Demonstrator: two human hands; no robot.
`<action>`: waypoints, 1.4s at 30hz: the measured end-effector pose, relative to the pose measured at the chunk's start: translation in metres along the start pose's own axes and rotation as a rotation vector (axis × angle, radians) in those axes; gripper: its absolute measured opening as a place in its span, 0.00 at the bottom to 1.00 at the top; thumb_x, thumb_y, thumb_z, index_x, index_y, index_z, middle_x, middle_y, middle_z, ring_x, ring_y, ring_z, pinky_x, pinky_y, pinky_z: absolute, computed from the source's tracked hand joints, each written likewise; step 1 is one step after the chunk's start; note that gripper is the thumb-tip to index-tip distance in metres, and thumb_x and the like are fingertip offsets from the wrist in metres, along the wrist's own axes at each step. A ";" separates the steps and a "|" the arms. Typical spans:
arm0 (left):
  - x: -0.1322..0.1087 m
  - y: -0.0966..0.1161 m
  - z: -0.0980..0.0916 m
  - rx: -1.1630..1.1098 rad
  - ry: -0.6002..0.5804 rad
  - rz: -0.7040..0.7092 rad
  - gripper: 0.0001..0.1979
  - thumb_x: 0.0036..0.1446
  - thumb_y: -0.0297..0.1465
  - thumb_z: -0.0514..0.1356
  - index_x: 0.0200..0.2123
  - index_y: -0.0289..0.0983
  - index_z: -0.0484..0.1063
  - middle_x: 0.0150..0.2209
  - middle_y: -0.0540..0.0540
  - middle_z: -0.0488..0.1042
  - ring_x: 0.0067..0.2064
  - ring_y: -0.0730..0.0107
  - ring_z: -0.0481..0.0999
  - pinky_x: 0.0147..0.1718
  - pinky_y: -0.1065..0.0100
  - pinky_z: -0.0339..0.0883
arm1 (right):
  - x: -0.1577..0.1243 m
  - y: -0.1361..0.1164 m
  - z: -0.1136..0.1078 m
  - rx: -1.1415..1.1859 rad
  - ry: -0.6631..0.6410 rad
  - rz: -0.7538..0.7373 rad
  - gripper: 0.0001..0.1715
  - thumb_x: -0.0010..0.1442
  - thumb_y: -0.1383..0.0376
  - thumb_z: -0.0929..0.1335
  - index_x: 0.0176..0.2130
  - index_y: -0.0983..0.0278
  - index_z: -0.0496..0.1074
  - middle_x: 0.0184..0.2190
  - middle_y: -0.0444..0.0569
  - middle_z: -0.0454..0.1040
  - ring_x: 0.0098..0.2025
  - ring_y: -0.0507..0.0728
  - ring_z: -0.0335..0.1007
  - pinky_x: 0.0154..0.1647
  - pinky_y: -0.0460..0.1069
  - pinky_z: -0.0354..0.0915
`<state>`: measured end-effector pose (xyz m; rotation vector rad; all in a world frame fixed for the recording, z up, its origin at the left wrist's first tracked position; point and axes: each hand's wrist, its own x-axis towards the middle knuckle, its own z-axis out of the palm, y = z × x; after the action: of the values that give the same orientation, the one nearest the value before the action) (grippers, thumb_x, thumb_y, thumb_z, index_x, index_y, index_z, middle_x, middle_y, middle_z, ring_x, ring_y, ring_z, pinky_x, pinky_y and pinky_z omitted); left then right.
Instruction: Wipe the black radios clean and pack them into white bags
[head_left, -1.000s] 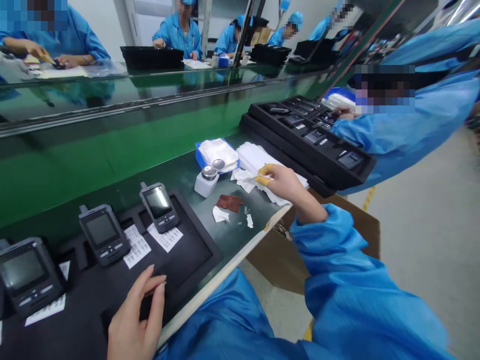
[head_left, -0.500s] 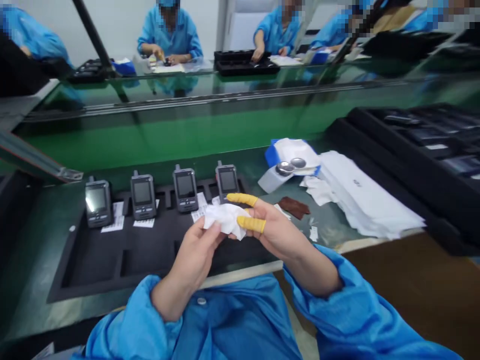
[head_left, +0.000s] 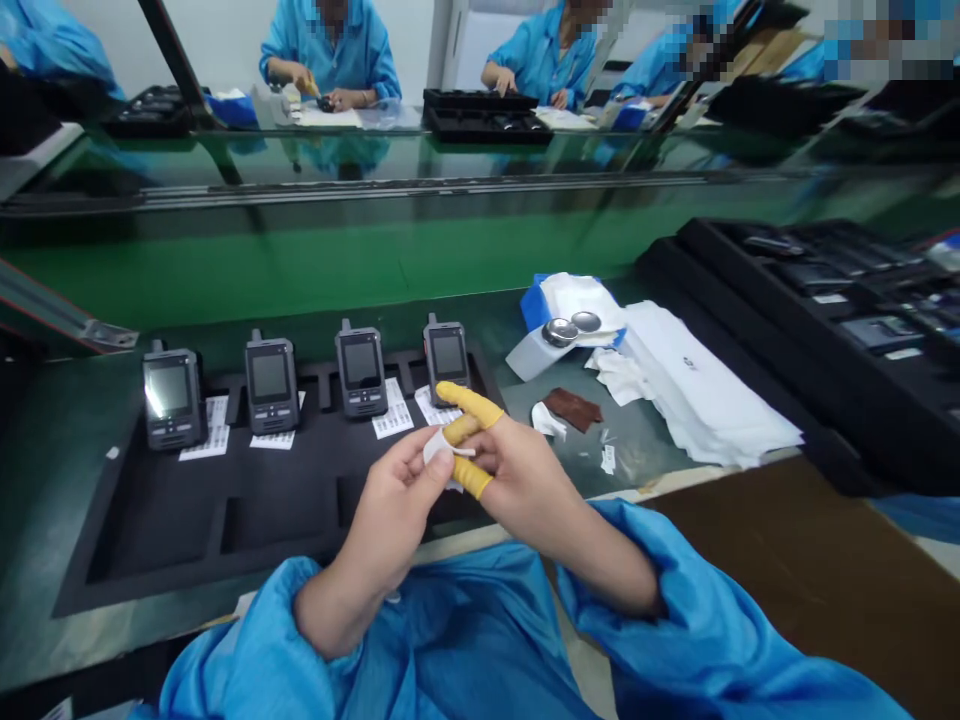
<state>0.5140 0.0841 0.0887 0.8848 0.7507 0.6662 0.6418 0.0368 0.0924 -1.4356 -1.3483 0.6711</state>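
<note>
My left hand [head_left: 394, 505] pinches a small white wipe [head_left: 436, 447] between thumb and fingers. It is folded round a finger of my right hand [head_left: 529, 480], whose fingertips wear yellow finger cots [head_left: 472, 402]. The right index finger stretches out past the wipe, with the thumb below. Beyond my hands, several handheld radios with screens stand in a row along the far side of a black foam tray [head_left: 165, 520]. The rightmost radio [head_left: 448, 350] is partly hidden by my right fingers. Printed white labels [head_left: 393, 410] lie beside the radios.
At right are a white bottle with a metal top [head_left: 540, 350], a blue tissue box [head_left: 534, 303], a brown cloth [head_left: 572, 408], crumpled wipes [head_left: 621, 375] and stacked white sheets [head_left: 697, 390]. A large black tray [head_left: 712, 265] holds devices. Co-workers sit behind the glass partition.
The wipe was spread between both hands and is now folded small round a right finger. The view has shifted slightly. A small white scrap beside the brown cloth now shows more fully.
</note>
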 end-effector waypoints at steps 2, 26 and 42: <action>0.004 -0.003 0.004 -0.039 0.036 -0.022 0.21 0.43 0.42 0.70 0.37 0.34 0.76 0.37 0.43 0.79 0.37 0.68 0.77 0.39 0.69 0.69 | -0.006 0.005 -0.001 -0.299 0.170 -0.169 0.30 0.56 0.70 0.66 0.58 0.61 0.64 0.37 0.49 0.71 0.30 0.50 0.69 0.27 0.46 0.69; 0.028 -0.047 -0.019 1.846 0.016 0.874 0.19 0.63 0.34 0.51 0.54 0.35 0.69 0.59 0.36 0.67 0.62 0.47 0.63 0.59 0.41 0.51 | 0.062 0.079 -0.144 -1.205 0.228 -0.226 0.15 0.56 0.71 0.64 0.37 0.66 0.79 0.30 0.55 0.73 0.32 0.58 0.63 0.34 0.52 0.60; 0.026 -0.041 -0.003 2.001 0.110 0.615 0.23 0.60 0.40 0.54 0.57 0.42 0.68 0.64 0.48 0.61 0.45 0.52 0.67 0.38 0.54 0.65 | 0.109 0.077 -0.043 -1.126 0.003 -0.843 0.15 0.66 0.67 0.60 0.39 0.62 0.75 0.35 0.46 0.76 0.40 0.54 0.60 0.43 0.54 0.45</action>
<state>0.5349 0.0859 0.0443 2.9958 1.1639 0.2722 0.7336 0.1378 0.0619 -1.4070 -2.2540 -0.7711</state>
